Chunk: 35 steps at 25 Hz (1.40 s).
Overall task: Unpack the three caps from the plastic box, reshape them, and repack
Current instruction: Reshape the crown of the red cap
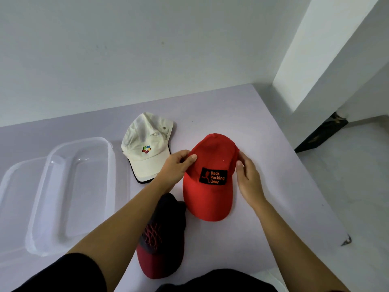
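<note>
On the lilac table [263, 144], my left hand [176, 165] and right hand [248, 178] pinch the red cap [210, 199] at both crown edges; bare tabletop lies rightward.

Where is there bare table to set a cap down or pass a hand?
Bare table lies right of the red cap, out to the edge, and along the back behind the white cap. Crowded: the middle, where the left hand and right hand grip the red cap close by the white cap and dark cap; the plastic box fills the left.
</note>
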{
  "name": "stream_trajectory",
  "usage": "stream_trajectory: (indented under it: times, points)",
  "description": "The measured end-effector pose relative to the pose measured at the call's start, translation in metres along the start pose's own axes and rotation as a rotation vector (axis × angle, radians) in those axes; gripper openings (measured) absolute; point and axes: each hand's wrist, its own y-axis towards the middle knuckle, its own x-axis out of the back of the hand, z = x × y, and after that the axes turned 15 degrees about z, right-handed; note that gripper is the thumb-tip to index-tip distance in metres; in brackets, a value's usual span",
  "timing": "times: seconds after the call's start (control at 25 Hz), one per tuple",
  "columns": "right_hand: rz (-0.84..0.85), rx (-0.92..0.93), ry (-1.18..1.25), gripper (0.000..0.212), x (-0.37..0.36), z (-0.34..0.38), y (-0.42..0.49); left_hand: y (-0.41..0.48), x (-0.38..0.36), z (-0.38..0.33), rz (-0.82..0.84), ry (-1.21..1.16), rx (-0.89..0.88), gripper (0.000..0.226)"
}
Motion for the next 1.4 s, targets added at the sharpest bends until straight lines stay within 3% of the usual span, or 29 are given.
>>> stream_trajectory:
  times: [0.28,0.48,0.64,0.8,1.0,1.04,1.12,1.2,1.4]
  points:
    - [0.185,-0.098,0.190,0.046,0.001,0.015,0.025,0.000,-0.003,-0.006,0.096,-0.160,0.023,0.020]
    - [0.172,-0.049,0.222,0.037,0.000,0.020,0.025,0.002,-0.003,-0.014,0.236,-0.188,0.045,0.026]
    - [0.149,-0.044,0.266,0.053,0.005,0.025,0.028,0.005,-0.005,-0.021,0.221,-0.323,0.031,0.022]
    - [0.129,-0.042,0.324,0.049,0.006,0.032,0.032,0.009,-0.005,-0.024,0.207,-0.480,0.022,0.019]
    - [0.077,0.008,0.223,0.062,0.003,0.030,0.031,0.008,-0.003,-0.025,0.224,-0.509,0.009,0.010]
    - [0.095,-0.012,0.207,0.069,0.003,0.030,0.031,0.008,-0.002,-0.025,0.245,-0.518,0.008,0.019]
    - [0.144,-0.021,0.217,0.074,0.003,0.032,0.030,0.008,-0.003,-0.026,0.312,-0.478,0.036,0.037]
    - [0.172,0.010,0.249,0.075,0.004,0.037,0.028,0.006,-0.004,-0.033,0.351,-0.372,0.116,0.038]
    - [0.098,0.120,0.278,0.072,0.002,0.043,0.024,0.006,0.002,-0.047,0.396,-0.108,0.245,0.054]
